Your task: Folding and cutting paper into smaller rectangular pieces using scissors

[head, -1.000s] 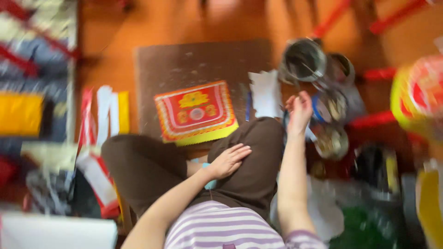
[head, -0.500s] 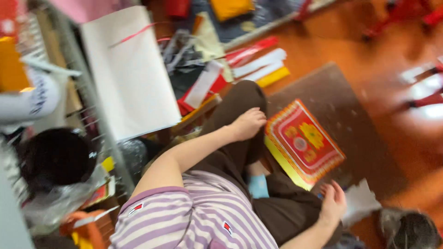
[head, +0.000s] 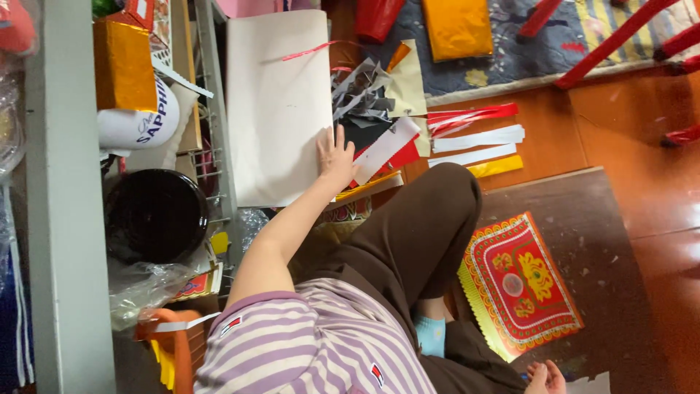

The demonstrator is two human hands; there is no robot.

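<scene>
L hand (head: pixel 336 157): grip flat and open, fingers spread, palm pressed on the lower right edge of a big sheet of pale card (head: pixel 275 109); nothing pinched. The card lies on the floor beside a wire rack (head: pixel 213 157), its far end crossed by a thin red strip (head: pixel 308 51). R hand (head: pixel 545 378): only fingertips show at the bottom edge of the view, so can't tell its grip; it sits near the corner of a red-and-gold printed sheet (head: pixel 519 284) with a yellow fringe, which lies on a dark brown mat (head: pixel 583 219).

Vs. 0.5 s ago: L hand was resting on the person's knee, now it's stretched out onto the card. R hand was in clear view by the mat, now mostly cut off. The view has swung, so the card and rack sit nearer the centre; the printed sheet hasn't shifted on its mat.

Just beside the L hand: a heap of grey and black paper scraps (head: pixel 361 98) and a white-and-red strip (head: pixel 386 149). Further right, on the orange floor, red, white and yellow paper strips (head: pixel 475 138) lie side by side. Past them, a patterned rug (head: pixel 547 44) with an orange packet (head: pixel 457 25) on it. Left of the rack: a black bowl (head: pixel 155 215), a white cap (head: pixel 138 120), a gold box (head: pixel 122 66). Person sits cross-legged in brown trousers (head: pixel 415 248), striped purple top (head: pixel 313 343), blue sock (head: pixel 430 334).
</scene>
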